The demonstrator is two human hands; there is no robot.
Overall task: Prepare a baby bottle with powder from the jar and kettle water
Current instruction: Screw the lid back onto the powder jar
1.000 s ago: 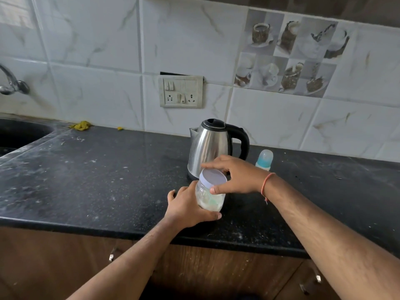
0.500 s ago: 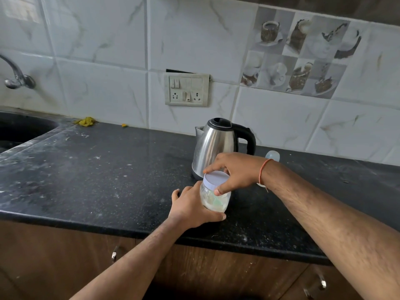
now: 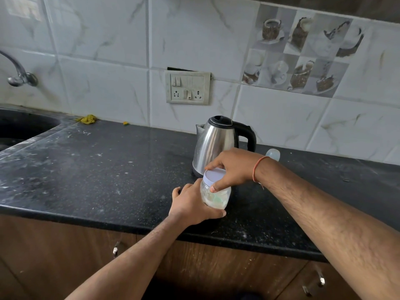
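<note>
Nearest you, your left hand [image 3: 190, 204] wraps its fingers around the body of the jar [image 3: 215, 194], bracing it against the dark surface [image 3: 108, 169] so it cannot turn. Above it, your right hand [image 3: 232, 167] arches over the white lid [image 3: 214, 175], fingertips curled on the rim and thumb pressing the near edge, a grip that suits unscrewing; the lid looks seated. Just behind stands the kettle [image 3: 216, 144], handle to the right, within easy reach. The baby bottle [image 3: 273, 154] peeks out beyond your right wrist.
</note>
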